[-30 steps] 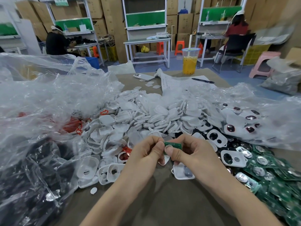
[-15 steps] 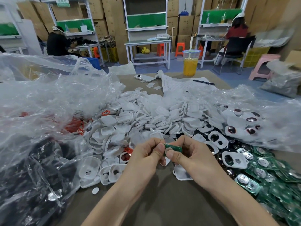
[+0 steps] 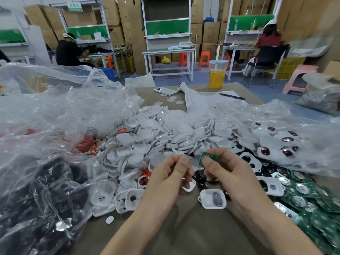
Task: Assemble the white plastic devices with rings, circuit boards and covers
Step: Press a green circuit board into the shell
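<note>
While the right hand point(image 3: 226, 170) pinches one small green circuit board point(image 3: 209, 158) between thumb and forefinger, a little above the heap of parts, the left hand point(image 3: 169, 175) is close beside it, near but not touching. The left hand has its fingers curled and the thumb pressed against the forefinger. I cannot tell if something thin is held between those fingertips. A small white part point(image 3: 189, 188) shows just under its lower fingers, but I cannot say if it is gripped or only lies on the table point(image 3: 184, 227).

Below the right hand an open white shell point(image 3: 211, 198) lies on the table, hollow side up, with a dark piece inside.

The supplies lie around the hands:
- The white covers point(image 3: 165, 133) are heaped behind them.
- The loose green boards point(image 3: 312, 201) are spread at the right.
- Some red rings point(image 3: 88, 144) show at the left, partly under a clear plastic bag point(image 3: 55, 116).

I judge that the step in hand is the circuit board step: the board is picked and made ready, but not yet seated in any shell. The next move probably calls for turning the board to match the shape of the hollow. After that it must go down flat into the shell, which the left hand should steady so that it does not slide. A tilted board would likely not sit, so the pressure should be even.
</note>
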A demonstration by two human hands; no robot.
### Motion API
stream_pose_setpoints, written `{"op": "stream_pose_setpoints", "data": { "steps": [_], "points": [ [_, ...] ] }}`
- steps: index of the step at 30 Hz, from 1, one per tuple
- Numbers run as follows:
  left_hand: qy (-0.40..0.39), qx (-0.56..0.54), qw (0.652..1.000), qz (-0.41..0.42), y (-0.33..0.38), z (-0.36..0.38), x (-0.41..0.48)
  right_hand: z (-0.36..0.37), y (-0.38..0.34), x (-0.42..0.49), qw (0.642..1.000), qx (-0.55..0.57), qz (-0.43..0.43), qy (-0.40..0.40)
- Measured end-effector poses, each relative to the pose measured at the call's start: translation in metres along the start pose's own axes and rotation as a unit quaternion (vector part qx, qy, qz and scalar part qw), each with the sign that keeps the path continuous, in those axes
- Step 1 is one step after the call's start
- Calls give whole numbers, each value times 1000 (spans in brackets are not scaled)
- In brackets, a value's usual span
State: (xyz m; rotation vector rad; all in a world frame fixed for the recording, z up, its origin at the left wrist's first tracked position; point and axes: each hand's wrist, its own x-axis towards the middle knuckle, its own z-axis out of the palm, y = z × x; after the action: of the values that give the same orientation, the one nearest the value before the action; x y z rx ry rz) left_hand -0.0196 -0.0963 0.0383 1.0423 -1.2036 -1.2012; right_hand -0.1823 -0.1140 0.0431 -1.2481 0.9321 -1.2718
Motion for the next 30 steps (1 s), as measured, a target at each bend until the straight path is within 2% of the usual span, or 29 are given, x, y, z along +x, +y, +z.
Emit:
{"op": "stream_pose_setpoints", "data": {
  "steps": [5,11,13,15,19,23,26,30],
  "points": [
    [3,88,996,9,8,1,-6,-7,-1,6,995,95,-5,33],
    [103,168,974,114,75,-5,61,-10,-2,6,994,106,7,41],
    [134,248,952,116,99,-14,86,-10,-2,5,994,103,9,37],
    [153,282,940,117,105,-20,88,-11,-2,4,995,98,12,32],
    [102,181,969,136,67,-18,49,-11,-2,7,997,76,7,27],
    [39,35,997,64,21,1,16,-8,1,7,997,74,6,21],
    [2,-43,999,9,7,9,10,-7,2,5,998,56,12,-2],
    [-34,-71,997,9,1,9,9,-8,1,4,998,41,34,-14]
  ]
}}
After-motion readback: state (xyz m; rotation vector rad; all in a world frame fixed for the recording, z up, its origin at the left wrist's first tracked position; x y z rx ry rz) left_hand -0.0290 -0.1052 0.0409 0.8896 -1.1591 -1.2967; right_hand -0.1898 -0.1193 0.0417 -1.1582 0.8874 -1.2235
